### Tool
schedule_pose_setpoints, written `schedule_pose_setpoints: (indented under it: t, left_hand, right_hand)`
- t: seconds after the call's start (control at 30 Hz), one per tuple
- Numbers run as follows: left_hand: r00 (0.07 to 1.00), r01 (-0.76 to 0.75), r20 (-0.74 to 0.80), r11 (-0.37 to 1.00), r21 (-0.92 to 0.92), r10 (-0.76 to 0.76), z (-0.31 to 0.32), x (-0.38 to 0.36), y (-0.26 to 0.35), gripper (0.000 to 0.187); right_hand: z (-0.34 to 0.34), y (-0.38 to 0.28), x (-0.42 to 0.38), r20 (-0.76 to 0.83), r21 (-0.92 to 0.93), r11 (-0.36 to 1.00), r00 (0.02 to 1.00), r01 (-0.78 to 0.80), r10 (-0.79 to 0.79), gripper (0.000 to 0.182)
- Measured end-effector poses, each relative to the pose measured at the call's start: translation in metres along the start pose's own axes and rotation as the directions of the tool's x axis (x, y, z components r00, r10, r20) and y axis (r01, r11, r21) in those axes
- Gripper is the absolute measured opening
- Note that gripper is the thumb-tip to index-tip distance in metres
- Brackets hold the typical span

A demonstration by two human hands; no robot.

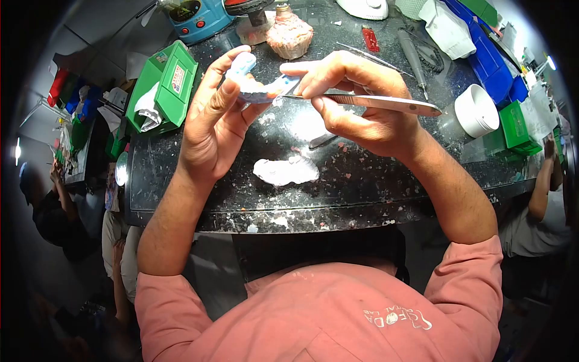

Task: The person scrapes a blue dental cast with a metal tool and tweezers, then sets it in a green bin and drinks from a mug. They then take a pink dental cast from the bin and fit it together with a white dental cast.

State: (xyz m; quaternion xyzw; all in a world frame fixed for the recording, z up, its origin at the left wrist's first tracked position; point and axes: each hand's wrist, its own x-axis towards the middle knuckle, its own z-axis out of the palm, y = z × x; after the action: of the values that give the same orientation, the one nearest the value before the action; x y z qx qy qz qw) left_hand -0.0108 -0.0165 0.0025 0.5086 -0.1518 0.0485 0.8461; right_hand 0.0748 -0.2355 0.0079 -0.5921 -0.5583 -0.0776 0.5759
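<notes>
My left hand [216,120] is closed on a pale blue, horseshoe-shaped dental piece [256,92], held up over the bench between thumb and fingers. In my right hand [368,102] is a slim metal knife [386,102] with a flat handle pointing right. Its tip end touches or nearly touches the right arm of the blue piece; the exact contact is too small to make out. The fingertips of my right hand are also close against that arm. Below, on the bench, lies a lumpy white plaster piece [286,171].
The dark bench [362,181] is speckled with white bits. A green bin [163,84] stands left, near a blue machine [196,21] and a pink-crusted burner [289,33]. At right are a handpiece [413,54], a white tub [476,110] and blue bins [485,60]. Other people sit on both sides.
</notes>
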Motion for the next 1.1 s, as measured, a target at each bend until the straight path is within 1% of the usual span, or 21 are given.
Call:
schedule_pose_setpoints:
  t: [0.07, 0.1, 0.13, 0.17, 0.2, 0.27, 0.3, 0.33, 0.37, 0.4, 0.43, 0.5, 0.53, 0.57, 0.63, 0.67, 0.7, 0.77, 0.9, 0.97, 1.1]
  left_hand:
    - [1.000, 0.001, -0.002, 1.000, -0.004, -0.001, -0.001, 0.000, 0.000, 0.055]
    - [1.000, 0.000, -0.003, 1.000, -0.008, 0.000, -0.001, 0.000, 0.000, 0.055]
    - [1.000, 0.001, -0.001, 1.000, -0.008, -0.001, 0.001, 0.001, 0.000, 0.055]
    - [0.999, 0.001, -0.033, 1.000, 0.004, -0.001, 0.003, 0.001, 0.000, 0.055]
    - [0.998, 0.001, -0.066, 1.000, 0.016, 0.000, 0.005, 0.001, -0.001, 0.055]
    - [0.998, -0.008, -0.059, 1.000, -0.001, 0.008, 0.006, 0.001, -0.001, 0.055]
    - [0.999, -0.015, -0.052, 1.000, -0.020, 0.014, 0.007, 0.001, -0.001, 0.055]
    - [0.999, -0.016, -0.049, 1.000, -0.020, 0.015, 0.006, 0.002, -0.002, 0.055]
    - [0.994, -0.092, -0.047, 0.986, 0.136, 0.099, 0.004, 0.004, -0.004, 0.057]
    - [0.983, -0.167, -0.031, 0.943, 0.288, 0.183, 0.002, 0.005, -0.005, 0.059]
    - [0.951, -0.257, -0.017, 0.822, 0.508, 0.308, 0.002, 0.006, -0.007, 0.067]
    - [0.923, -0.301, -0.012, 0.740, 0.601, 0.385, 0.008, 0.002, -0.007, 0.068]
    - [0.922, -0.303, -0.010, 0.740, 0.601, 0.386, 0.008, 0.001, -0.007, 0.068]
    - [0.918, -0.319, 0.013, 0.720, 0.617, 0.397, 0.008, 0.000, -0.008, 0.067]
    - [0.913, -0.336, 0.036, 0.700, 0.630, 0.406, 0.009, -0.001, -0.009, 0.066]
    - [0.905, -0.357, 0.056, 0.682, 0.638, 0.421, 0.010, -0.001, -0.010, 0.066]
    - [0.897, -0.377, 0.075, 0.664, 0.646, 0.436, 0.011, -0.001, -0.011, 0.066]
    - [0.890, -0.390, 0.090, 0.645, 0.657, 0.447, 0.010, -0.002, -0.011, 0.068]
    - [0.879, -0.411, 0.128, 0.597, 0.689, 0.459, 0.011, -0.003, -0.010, 0.068]
    - [0.882, -0.409, 0.130, 0.598, 0.689, 0.453, 0.010, -0.003, -0.010, 0.068]
    - [0.882, -0.414, 0.145, 0.588, 0.695, 0.449, 0.011, -0.003, -0.011, 0.069]
  right_hand:
    - [-0.001, 0.000, 0.002, 0.023, -0.048, 0.998, 0.999, 0.046, -0.045, 0.010]
    - [-0.003, 0.001, 0.002, 0.021, -0.049, 0.998, 0.999, 0.046, -0.045, 0.010]
    - [-0.005, 0.003, 0.003, 0.055, -0.033, 0.996, 0.996, 0.077, -0.075, 0.010]
    - [-0.006, 0.004, 0.003, 0.088, -0.016, 0.994, 0.991, 0.107, -0.106, 0.011]
    - [-0.005, 0.004, 0.003, 0.088, -0.016, 0.994, 0.991, 0.107, -0.106, 0.011]
    - [-0.004, 0.006, 0.002, 0.037, 0.075, 0.995, 0.997, 0.067, -0.070, 0.011]
    - [-0.004, 0.005, 0.002, 0.037, 0.074, 0.995, 0.997, 0.068, -0.071, 0.011]
    - [-0.006, 0.002, 0.002, 0.003, 0.027, 0.996, 0.996, 0.091, -0.091, 0.012]
    - [-0.007, 0.000, 0.002, -0.030, -0.022, 0.994, 0.993, 0.112, -0.112, 0.014]
    - [-0.008, -0.001, 0.000, -0.077, -0.129, 0.988, 0.992, 0.089, -0.100, 0.016]
    - [-0.007, -0.003, 0.001, -0.076, -0.131, 0.987, 0.992, 0.093, -0.104, 0.016]
    - [-0.003, -0.005, 0.001, -0.150, -0.151, 0.987, 0.985, 0.062, -0.085, 0.017]
    - [0.000, -0.008, -0.002, -0.169, -0.094, 0.996, 0.986, -0.001, -0.015, 0.019]
    - [0.003, -0.006, -0.002, -0.170, -0.096, 0.995, 0.985, -0.001, -0.015, 0.019]
    - [0.010, -0.002, 0.000, -0.274, -0.105, 0.993, 0.958, 0.055, -0.082, 0.016]
    - [0.010, -0.001, 0.001, -0.273, -0.151, 0.985, 0.954, 0.088, -0.127, 0.015]
    - [0.010, 0.000, 0.000, -0.273, -0.152, 0.985, 0.954, 0.087, -0.126, 0.015]
    - [0.009, 0.001, -0.002, -0.236, -0.154, 0.987, 0.968, 0.045, -0.081, 0.014]
    - [0.008, 0.000, -0.003, -0.216, -0.170, 0.985, 0.974, 0.031, -0.068, 0.014]
    - [0.007, -0.001, -0.002, -0.209, -0.236, 0.971, 0.973, 0.045, -0.095, 0.014]
    - [0.008, -0.001, -0.003, -0.206, -0.230, 0.973, 0.976, 0.024, -0.072, 0.014]
